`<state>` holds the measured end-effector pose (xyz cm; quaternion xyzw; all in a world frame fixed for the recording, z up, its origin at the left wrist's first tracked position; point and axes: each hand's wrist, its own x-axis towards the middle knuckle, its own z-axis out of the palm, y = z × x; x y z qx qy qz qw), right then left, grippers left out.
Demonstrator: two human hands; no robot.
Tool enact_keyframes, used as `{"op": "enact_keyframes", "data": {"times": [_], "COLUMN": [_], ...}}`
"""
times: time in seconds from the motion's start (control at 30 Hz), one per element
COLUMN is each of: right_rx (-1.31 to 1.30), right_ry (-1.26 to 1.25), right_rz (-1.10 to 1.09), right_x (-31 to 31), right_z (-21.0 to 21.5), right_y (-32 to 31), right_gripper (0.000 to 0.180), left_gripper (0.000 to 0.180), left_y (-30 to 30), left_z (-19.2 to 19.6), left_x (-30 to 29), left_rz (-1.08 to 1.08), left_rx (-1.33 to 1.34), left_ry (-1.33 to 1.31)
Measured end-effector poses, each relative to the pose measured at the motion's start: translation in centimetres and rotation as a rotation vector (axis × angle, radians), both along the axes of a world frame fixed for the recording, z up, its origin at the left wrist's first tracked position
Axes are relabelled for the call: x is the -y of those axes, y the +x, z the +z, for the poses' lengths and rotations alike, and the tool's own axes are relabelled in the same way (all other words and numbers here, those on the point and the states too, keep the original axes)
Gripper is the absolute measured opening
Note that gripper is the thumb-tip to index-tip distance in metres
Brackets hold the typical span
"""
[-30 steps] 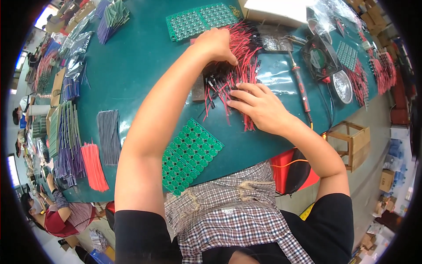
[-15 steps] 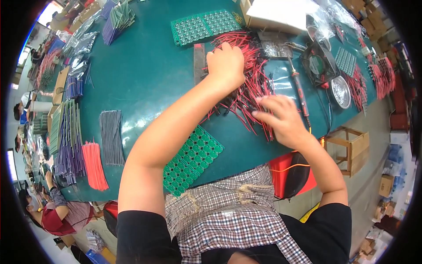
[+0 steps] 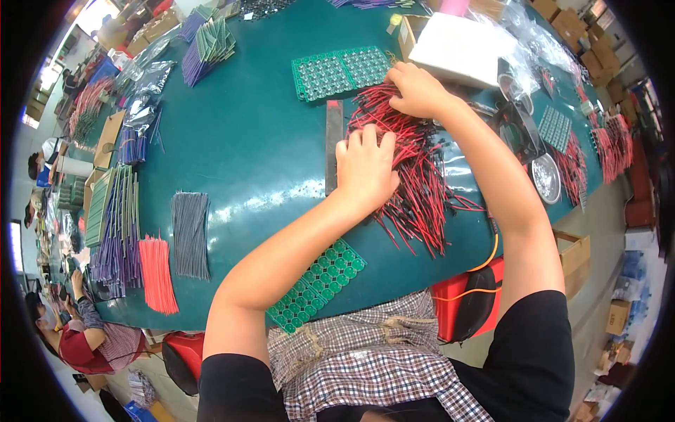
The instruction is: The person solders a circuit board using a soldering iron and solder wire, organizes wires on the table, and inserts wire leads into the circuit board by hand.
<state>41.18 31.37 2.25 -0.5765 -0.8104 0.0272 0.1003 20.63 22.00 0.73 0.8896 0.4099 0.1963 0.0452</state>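
Observation:
A heap of red and black wires [image 3: 429, 190] lies under and between my two hands. My left hand [image 3: 365, 169] rests on the heap's left side, its bent fingers spread over the wires. At the far end of the heap is my right hand [image 3: 418, 91], thumb and fingers apart, touching the red wires. What lies under both palms is hidden. A dark flat bar [image 3: 334, 151] with a red end stands just left of the heap. Beyond it is a green circuit board panel [image 3: 341, 72] with rows of fitted parts. A second green panel [image 3: 323, 281] lies partly behind my left forearm.
Bundles of grey wires [image 3: 190, 235], red wires [image 3: 158, 274] and purple wires [image 3: 119, 239] lie at the left. To the right stand a black fan [image 3: 517, 130] and a metal bowl [image 3: 545, 177]. An open carton [image 3: 457, 53] is at the back. Another person [image 3: 84, 344] sits at far left.
My right hand has moved from the heap's near right side to its far end. My left hand has come nearer, down the heap's left side. The wires lie more aligned, and the view has shifted.

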Motion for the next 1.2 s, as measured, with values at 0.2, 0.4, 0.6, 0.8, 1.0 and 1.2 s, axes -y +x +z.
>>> {"op": "enact_keyframes", "data": {"times": [0.2,0.4,0.6,0.8,1.0,1.2], "right_rx": [-0.049,0.105,0.098,0.107,0.283,0.093], "right_ry": [0.030,0.153,0.036,0.116,-0.023,-0.049], "right_rz": [-0.150,-0.069,-0.103,-0.072,-0.053,0.048], "right_x": [-1.2,-0.2,0.4,-0.5,0.0,-0.3], "right_z": [-1.8,-0.9,-1.4,-2.3,0.3,-0.8], "right_y": [-0.1,-0.4,0.2,0.6,-0.9,0.1], "right_gripper": [0.046,0.043,0.043,0.045,0.045,0.059], "left_gripper": [0.064,0.066,0.067,0.069,0.070,0.072], "left_y": [-0.1,-0.6,-0.6,-0.6,-0.9,-0.9], "left_z": [0.2,0.6,1.0,1.1,1.1,1.4], "left_x": [-0.2,-0.6,-0.5,-0.5,-0.5,-0.6], "left_rz": [-0.024,-0.030,-0.017,-0.036,-0.043,-0.047], "left_rx": [-0.030,-0.019,-0.042,-0.055,-0.052,-0.064], "left_ry": [-0.095,-0.155,-0.178,-0.199,-0.208,-0.230]}}
